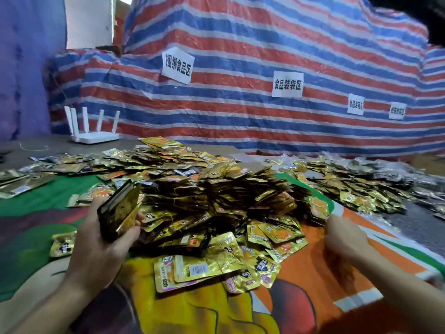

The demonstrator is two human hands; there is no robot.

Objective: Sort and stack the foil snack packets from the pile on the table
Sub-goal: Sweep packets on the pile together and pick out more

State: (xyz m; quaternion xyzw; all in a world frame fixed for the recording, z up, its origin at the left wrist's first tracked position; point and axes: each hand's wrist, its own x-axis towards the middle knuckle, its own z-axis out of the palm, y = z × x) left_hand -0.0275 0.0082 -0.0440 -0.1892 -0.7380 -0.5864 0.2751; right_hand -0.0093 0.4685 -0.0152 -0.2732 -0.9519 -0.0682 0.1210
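- The left hand (pixel 101 244) is at 8 o'clock from the pile of foil snack packets (pixel 216 189). Its fingers and thumb are wrapped around a squared-up stack of packets (pixel 119 210), held on edge and tilted towards the pile.
- The right hand (pixel 344 237) is at 4 o'clock from the pile, reaching to its edge. It is blurred, so it cannot be told whether the fingers grasp a packet.
- The pile is heaped mid-table on a printed cloth (pixel 192 304), with loose packets spilling towards 6 o'clock.
- A second heap (pixel 361 186) lies at 2 o'clock, apart from the main pile.
- A white router (pixel 96 135) with upright antennas stands at 10 o'clock, in front of a striped tarp (pixel 240 112) bearing paper signs (pixel 287 84).
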